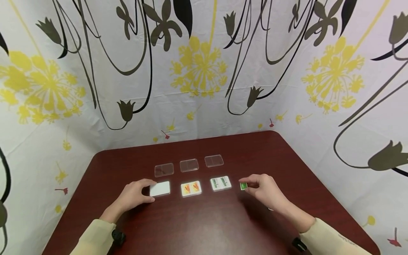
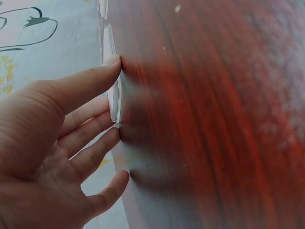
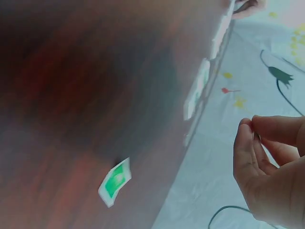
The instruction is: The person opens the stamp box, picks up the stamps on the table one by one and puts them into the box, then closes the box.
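My left hand (image 1: 135,193) rests at the left end of a flat case with a plain white face (image 1: 160,188). In the left wrist view, one of its fingertips touches the edge of the case and the others spread beside it. My right hand (image 1: 264,187) hovers over a small green card (image 1: 243,186) with a white border. From the head, thumb and forefinger look apart around the card. The right wrist view shows that green card (image 3: 115,182) lying bent on the table, clear of the right hand's fingers (image 3: 244,152), with nothing visible between them.
Between the hands lie a case with orange pictures (image 1: 191,188) and a case with green prints (image 1: 220,183). Behind them three clear trays, left (image 1: 164,170), middle (image 1: 189,165) and right (image 1: 214,160), form a row on the dark red table (image 1: 191,226). A patterned curtain (image 1: 204,117) hangs behind.
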Demonstrator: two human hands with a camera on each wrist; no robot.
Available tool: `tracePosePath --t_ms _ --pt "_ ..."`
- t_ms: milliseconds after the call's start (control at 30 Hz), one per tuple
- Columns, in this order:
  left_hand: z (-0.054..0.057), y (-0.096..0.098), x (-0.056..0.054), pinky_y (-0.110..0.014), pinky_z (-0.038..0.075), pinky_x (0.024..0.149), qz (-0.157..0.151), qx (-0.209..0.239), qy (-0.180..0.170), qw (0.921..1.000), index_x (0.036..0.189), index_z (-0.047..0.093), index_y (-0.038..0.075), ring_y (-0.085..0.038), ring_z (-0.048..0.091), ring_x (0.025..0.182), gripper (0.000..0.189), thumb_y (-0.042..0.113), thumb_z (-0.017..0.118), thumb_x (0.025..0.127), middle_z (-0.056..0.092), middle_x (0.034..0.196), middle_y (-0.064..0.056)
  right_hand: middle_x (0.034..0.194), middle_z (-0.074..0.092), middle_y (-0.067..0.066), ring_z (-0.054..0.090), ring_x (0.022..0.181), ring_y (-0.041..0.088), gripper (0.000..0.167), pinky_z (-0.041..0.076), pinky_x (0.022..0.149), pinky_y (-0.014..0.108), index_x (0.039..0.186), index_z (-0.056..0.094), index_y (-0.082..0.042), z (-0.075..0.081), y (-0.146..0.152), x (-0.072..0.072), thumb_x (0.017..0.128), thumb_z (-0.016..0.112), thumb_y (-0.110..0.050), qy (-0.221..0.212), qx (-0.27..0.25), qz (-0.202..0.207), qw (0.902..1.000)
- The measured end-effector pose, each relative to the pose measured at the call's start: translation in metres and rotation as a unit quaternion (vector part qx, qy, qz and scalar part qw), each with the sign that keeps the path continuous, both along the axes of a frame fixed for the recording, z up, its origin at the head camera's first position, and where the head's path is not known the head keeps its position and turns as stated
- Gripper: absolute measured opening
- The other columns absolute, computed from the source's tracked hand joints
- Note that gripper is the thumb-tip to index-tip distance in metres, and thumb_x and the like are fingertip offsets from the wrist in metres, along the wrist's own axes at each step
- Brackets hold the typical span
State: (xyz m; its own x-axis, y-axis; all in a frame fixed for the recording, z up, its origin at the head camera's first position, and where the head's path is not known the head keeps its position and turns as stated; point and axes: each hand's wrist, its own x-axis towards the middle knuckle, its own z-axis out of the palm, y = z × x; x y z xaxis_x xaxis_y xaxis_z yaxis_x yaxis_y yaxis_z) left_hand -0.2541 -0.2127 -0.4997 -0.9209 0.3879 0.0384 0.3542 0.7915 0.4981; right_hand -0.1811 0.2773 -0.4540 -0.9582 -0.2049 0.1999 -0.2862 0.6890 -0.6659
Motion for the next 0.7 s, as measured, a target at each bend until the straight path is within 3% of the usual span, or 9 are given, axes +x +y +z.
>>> tracePosePath --t_ms 300,700 --pt "-0.002 -0.002 0.0 -0.058 0.045 0.098 0.008 0.01 -0.004 0.9999 0.133 0.067 0.02 -0.032 0.055 0.127 0.054 0.027 0.085 0.083 0.063 0.133 -0.002 0.103 0.073 -0.008 0.069 0.082 0.007 0.039 0.055 0.068 0.026 0.108 0.079 -0.022 0.008 -0.031 -0.016 0.081 0.078 0.005 0.025 -0.026 0.027 0.999" --pt "-0.003 0.0 0.001 -0.056 0.046 0.098 0.004 0.003 0.01 0.9999 0.134 0.067 0.018 -0.032 0.055 0.127 0.053 0.023 0.084 0.084 0.063 0.134 -0.004 0.097 0.071 -0.012 0.064 0.072 0.004 0.038 0.052 0.06 0.027 0.109 0.079 -0.027 0.026 -0.078 -0.034 0.082 0.077 -0.001 0.047 -0.035 0.051 0.997"
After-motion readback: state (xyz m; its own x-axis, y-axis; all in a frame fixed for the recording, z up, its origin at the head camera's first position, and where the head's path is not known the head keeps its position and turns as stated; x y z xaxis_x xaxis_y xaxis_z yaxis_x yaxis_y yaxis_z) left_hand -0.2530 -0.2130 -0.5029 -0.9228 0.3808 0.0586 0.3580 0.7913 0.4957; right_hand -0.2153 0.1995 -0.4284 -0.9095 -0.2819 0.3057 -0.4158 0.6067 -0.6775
